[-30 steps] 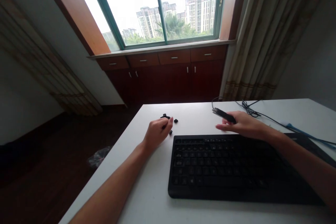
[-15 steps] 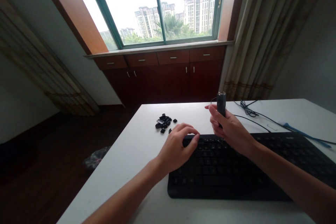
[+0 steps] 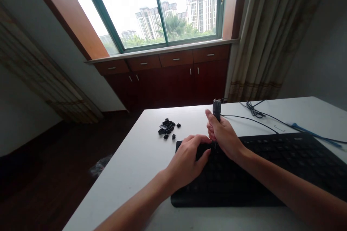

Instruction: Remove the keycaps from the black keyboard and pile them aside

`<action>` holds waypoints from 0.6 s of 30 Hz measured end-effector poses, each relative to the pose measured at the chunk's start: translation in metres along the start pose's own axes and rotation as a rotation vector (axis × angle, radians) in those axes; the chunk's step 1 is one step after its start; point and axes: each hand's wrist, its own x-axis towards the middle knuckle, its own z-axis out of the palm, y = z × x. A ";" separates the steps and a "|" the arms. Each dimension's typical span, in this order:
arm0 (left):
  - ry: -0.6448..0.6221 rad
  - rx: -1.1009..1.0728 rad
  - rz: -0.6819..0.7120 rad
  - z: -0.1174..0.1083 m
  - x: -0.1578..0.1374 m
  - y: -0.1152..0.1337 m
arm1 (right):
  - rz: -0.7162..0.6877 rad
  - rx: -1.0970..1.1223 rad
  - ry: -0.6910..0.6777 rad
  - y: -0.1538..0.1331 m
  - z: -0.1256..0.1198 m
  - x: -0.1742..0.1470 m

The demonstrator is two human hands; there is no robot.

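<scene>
A black keyboard (image 3: 238, 187) lies on the white table. In my right hand (image 3: 226, 137) is a dark upright tool that looks like a keycap puller (image 3: 217, 107), with small metal bits at its top. Its lower end meets the keys on the keyboard's left part, mostly hidden by my fingers. My left hand (image 3: 187, 158) rests on the keyboard's upper left corner, thumb and fingers apart and curved, close to the tool's lower end. Loose black keycaps (image 3: 167, 129) lie in a small pile beyond my left hand.
Behind the keyboard runs a black cable (image 3: 255, 111), partly bundled. A blue thin tool (image 3: 316, 135) and a bent piece of wire (image 3: 279, 128) lie at the right. The white table's (image 3: 127, 173) left edge drops to a dark floor. Red-brown cabinets (image 3: 165, 85) stand under the window.
My right hand has moved left and down with the puller, bringing it to the keys beside my left hand. My left hand has shifted slightly right. The view has moved a little.
</scene>
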 end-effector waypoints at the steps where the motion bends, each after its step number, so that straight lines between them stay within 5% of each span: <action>1: 0.000 -0.009 -0.007 -0.001 0.000 0.000 | -0.022 -0.013 0.008 0.002 0.000 -0.001; 9: 0.054 -0.039 -0.025 0.003 -0.005 -0.004 | 0.017 0.077 -0.027 0.009 0.006 0.004; 12: 0.111 -0.124 -0.082 0.005 -0.009 -0.001 | 0.051 0.053 -0.138 0.008 0.010 0.007; 18: 0.071 -0.343 -0.173 0.005 0.002 0.013 | -0.130 -0.317 -0.433 0.011 0.008 0.006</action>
